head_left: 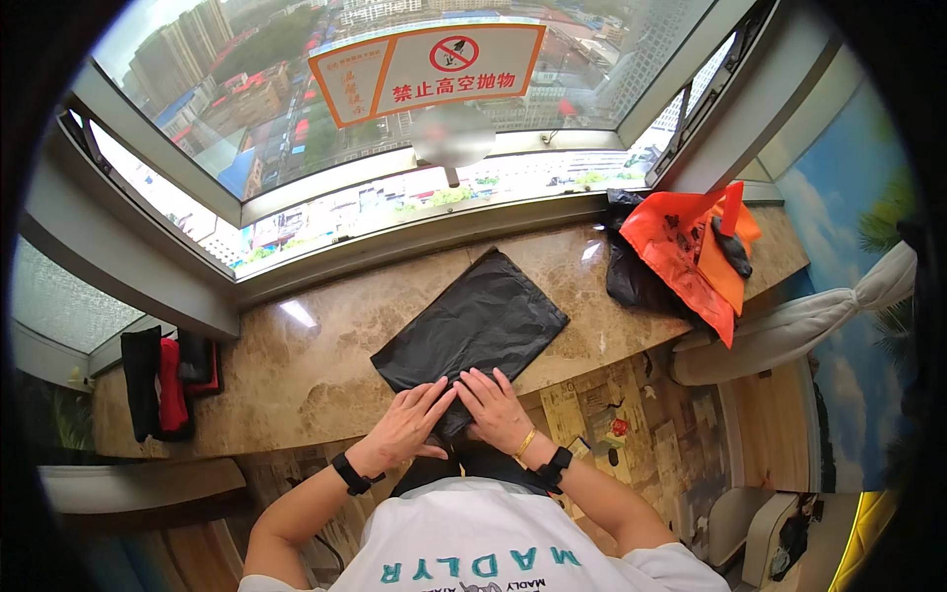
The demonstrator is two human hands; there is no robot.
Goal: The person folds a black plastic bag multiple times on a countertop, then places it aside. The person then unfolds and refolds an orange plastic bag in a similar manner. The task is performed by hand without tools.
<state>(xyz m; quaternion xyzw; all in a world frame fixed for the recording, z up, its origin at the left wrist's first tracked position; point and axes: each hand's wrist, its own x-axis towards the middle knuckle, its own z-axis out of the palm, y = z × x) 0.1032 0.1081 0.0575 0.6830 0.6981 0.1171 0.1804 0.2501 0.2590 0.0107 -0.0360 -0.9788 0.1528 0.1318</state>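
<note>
A flattened black plastic bag [473,318] lies slantwise on the brown marble windowsill [333,370]. Creases run across it, and its near corner reaches over the sill's front edge towards my body. My left hand [414,418] rests on the left side of that near end, fingers stretched out and thumb apart. On the right side, my right hand [492,414] lays its fingers over the plastic; its thumb is hidden. The fingertips of both hands almost meet, with a dark fold of the bag between the palms.
At the right end, an orange-red bag [673,251] sits on more black plastic [629,274]. Black and red folded items [170,385] stand at the left end. Beyond the sill is a tilted-open window [414,170] bearing a warning sticker [429,74]. A tied curtain [784,333] hangs right.
</note>
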